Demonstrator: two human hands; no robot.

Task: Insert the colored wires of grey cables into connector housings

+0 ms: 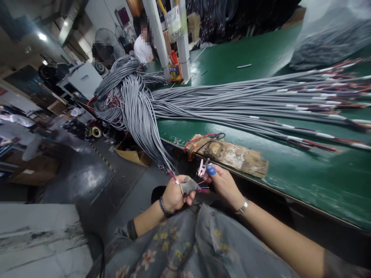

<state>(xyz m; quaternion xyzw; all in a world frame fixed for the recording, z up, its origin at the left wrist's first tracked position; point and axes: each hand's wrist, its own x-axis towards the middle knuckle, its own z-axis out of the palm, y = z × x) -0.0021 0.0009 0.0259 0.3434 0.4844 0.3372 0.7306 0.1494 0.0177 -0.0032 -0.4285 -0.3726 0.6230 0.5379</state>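
My left hand (175, 195) is closed round the end of a grey cable (189, 185), with thin red wires (203, 190) sticking out to the right. My right hand (223, 184) is closed too, pinching a small white clip-like part (201, 168) just above those wires; a blue cap (211, 170) covers one fingertip. Both hands sit in front of the near edge of the green table (261, 46). The cable belongs to a big bundle of grey cables (203, 102) that lies across the table and hangs over its left edge.
A worn brown pad (234, 156) with red and black wires (203, 139) lies on the table's near edge. White posts (171, 38) stand at the far end beside a seated person (143, 48). A plastic-wrapped heap (330, 38) is at the far right. Cardboard box (131, 154) on the floor.
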